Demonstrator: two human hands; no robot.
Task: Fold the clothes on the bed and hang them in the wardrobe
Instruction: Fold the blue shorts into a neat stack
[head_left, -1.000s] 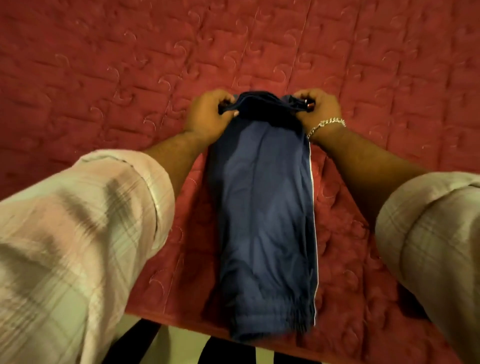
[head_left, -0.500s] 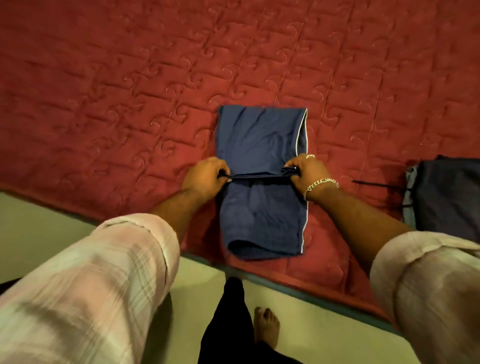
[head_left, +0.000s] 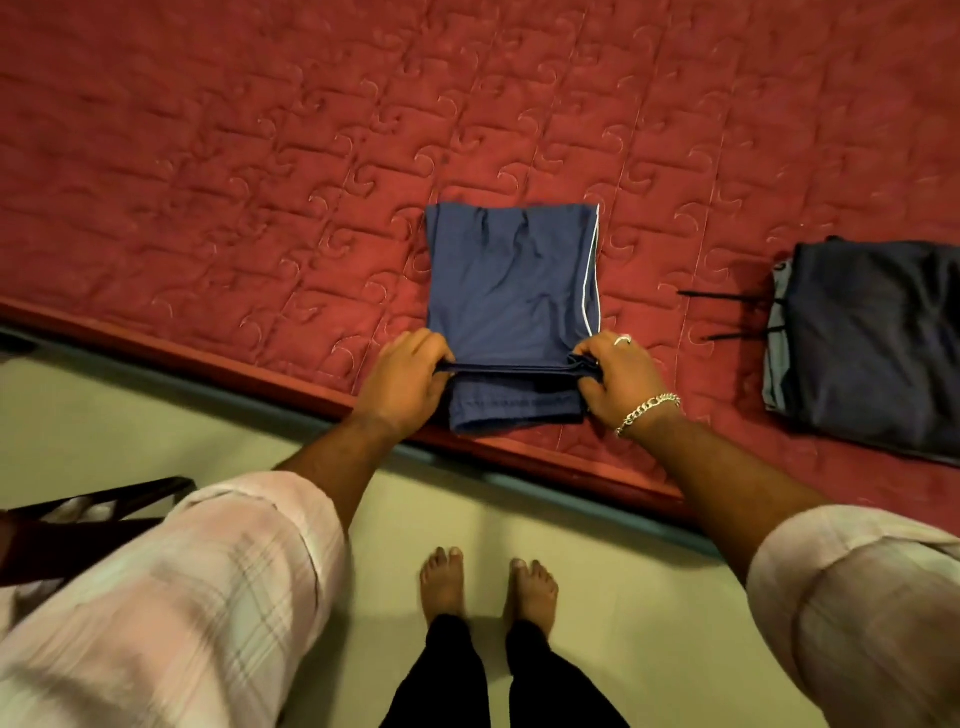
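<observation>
Blue trousers (head_left: 511, 280), folded, were laid near the edge of the red quilted bed (head_left: 260, 182); a folded edge was pinched by the left hand (head_left: 408, 382) and right hand (head_left: 618, 376). A dark folded garment (head_left: 872, 343) was placed well apart, rightward, nothing lying between

Here's the bed (head_left: 260, 156), covered edge to edge in a red quilted spread with a stitched swirl pattern, its near edge running at a slant above the pale floor (head_left: 208, 426). Lying flat on it close to that edge are the folded blue trousers (head_left: 506, 280) with a thin white stripe down one side. Well off to the right sits a dark folded garment (head_left: 872, 343), black drawstrings trailing onto the quilt.
</observation>
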